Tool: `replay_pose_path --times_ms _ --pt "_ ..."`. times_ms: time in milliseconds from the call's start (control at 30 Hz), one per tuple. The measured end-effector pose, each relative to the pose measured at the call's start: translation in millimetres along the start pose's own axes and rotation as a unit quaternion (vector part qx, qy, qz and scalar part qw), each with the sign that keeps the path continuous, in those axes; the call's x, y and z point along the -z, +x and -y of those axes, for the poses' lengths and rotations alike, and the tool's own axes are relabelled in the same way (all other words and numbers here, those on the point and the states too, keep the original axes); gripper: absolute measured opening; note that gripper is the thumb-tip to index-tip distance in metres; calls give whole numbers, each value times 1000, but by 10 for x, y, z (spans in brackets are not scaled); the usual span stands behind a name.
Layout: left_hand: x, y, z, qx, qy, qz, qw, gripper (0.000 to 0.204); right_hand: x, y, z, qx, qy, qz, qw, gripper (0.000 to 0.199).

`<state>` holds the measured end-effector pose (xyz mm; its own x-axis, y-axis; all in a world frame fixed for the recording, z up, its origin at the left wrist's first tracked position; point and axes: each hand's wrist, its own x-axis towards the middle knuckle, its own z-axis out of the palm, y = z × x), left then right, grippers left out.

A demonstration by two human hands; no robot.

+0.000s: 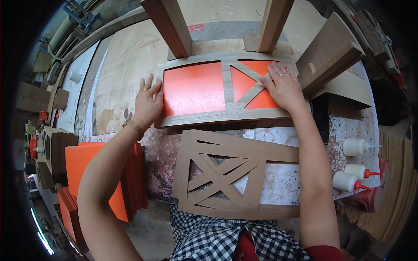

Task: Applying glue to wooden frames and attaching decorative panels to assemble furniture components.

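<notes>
A pale wooden frame (261, 114) lies across the table in front of me, with orange panels (193, 89) showing through its openings. The left opening is a plain rectangle; crossed slats divide the right one. My left hand (149, 100) presses against the frame's left end, fingers extended. My right hand (284, 86) rests flat on the frame's right side, fingers stretched over the wood and orange surface. Nearer to me, several brown cut-out frames (278, 153) with the same crossed pattern are stacked, overhanging the table's front edge.
Orange boards (78, 158) are stacked at the left. White glue bottles (355, 147) lie at the right, some with red tips. Wooden posts (167, 28) rise behind the frame, and a brown board (324, 48) stands at its right. A white cup (74, 77) sits far left.
</notes>
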<state>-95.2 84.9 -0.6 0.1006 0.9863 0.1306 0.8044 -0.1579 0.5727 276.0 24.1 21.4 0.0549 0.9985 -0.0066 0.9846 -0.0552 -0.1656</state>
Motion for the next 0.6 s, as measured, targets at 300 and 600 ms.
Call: replay_pose_path --times_ms 300,600 --pt "374 170 -157 -169 237 114 950 29 -37 -21 61 -7 11 -48 999 62" --pt "1044 277 -188 -174 104 -35 979 32 -6 -21 64 28 40 -150 987 58"
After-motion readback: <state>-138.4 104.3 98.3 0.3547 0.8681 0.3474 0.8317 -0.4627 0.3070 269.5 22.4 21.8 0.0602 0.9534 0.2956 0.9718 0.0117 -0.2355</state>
